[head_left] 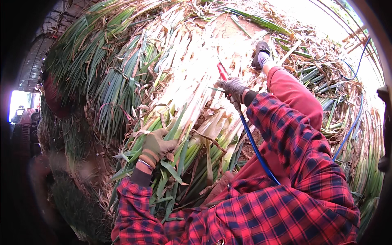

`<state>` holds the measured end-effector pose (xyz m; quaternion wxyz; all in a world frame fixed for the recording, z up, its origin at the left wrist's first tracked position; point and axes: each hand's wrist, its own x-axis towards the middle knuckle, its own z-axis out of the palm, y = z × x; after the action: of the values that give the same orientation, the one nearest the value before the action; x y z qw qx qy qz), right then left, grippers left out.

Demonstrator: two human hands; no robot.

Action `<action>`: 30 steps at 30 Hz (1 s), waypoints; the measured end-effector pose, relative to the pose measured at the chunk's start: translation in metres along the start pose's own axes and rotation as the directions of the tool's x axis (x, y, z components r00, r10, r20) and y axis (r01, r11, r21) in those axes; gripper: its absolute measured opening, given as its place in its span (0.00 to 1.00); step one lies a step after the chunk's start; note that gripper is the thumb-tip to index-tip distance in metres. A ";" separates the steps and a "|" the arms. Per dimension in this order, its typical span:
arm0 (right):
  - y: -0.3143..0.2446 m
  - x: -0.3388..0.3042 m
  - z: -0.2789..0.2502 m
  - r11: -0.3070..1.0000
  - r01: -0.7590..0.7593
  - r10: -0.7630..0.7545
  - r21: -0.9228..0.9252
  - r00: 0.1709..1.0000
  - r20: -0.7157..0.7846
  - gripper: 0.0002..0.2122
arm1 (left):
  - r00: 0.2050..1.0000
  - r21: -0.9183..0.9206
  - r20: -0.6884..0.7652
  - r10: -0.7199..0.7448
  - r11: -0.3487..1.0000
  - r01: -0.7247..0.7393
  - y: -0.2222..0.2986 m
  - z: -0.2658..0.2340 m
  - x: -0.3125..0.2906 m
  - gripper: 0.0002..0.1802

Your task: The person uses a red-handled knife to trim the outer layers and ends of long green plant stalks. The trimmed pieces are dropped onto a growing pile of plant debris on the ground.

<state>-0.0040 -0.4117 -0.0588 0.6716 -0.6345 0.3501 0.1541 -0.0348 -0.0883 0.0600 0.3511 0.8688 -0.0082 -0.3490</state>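
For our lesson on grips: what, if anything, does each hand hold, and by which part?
Right hand: the red-tipped tool, by its body, ahead of the blue hose. Left hand: on green leaves; grip cannot be told.

Your left hand (158, 146) is gloved in olive and tan, banded towards the wrist; your right hand (233, 87) is gloved in greyish brown, with a red-fronted tool (222, 71) in it and a blue hose (254, 146) below it; the leaves (180, 161) beside your left hand are green; the stalks (195, 107) between your hands whiten; your shirt (281, 214) is checked red and navy; right of your right hand, your trousers (295, 96) are plain red, your sock (264, 58) lavender.
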 end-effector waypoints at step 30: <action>0.016 -0.130 -0.015 0.997 -0.013 -0.012 0.075 0.946 0.324 0.18 | 0.982 0.681 -0.177 0.071 0.729 0.070 0.034 -0.022 0.133 0.56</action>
<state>-0.1102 -0.3926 0.0164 0.7438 -0.5743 0.2409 0.2429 0.0874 -0.1353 0.0127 0.0058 0.9662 -0.1025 -0.2366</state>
